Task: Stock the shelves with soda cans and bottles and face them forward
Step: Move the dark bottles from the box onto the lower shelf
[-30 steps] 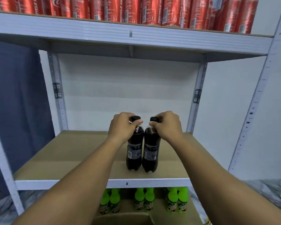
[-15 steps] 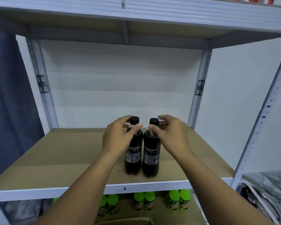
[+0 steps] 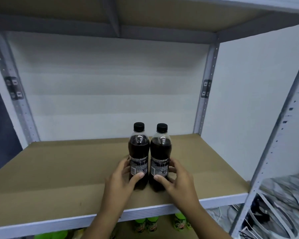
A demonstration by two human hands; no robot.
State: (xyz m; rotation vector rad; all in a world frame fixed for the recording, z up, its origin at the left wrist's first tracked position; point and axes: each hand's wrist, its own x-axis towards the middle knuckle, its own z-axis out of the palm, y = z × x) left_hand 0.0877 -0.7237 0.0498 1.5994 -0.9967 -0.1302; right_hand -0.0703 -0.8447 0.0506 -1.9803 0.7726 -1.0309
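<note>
Two dark cola bottles stand upright, side by side and touching, near the front middle of the brown shelf board [image 3: 59, 169]; left bottle [image 3: 138, 149], right bottle [image 3: 160, 150]; both capped black, both filled to the shoulder with dark soda.

Grip — left hand [image 3: 121, 181] curls round the lower body of the left bottle, thumb across its label; right hand [image 3: 178, 178] wraps the right bottle the same way, thumb on the front, fingers behind; neither hand is slack.

Labels: barcode and fine print appear to face outward, so the fronts likely point back; my guess is a turning step is in hand.

Risks — twisting both at once while they touch could drag one against the other and tip it; they sit close to the shelf's front lip [image 3: 214, 202], so a nudge forward could send one off the edge; tall, narrow bottles held low will rock at the top.

Below — green-capped bottles [image 3: 146, 225] on the lower shelf, labels partly seen; count unclear.
</note>
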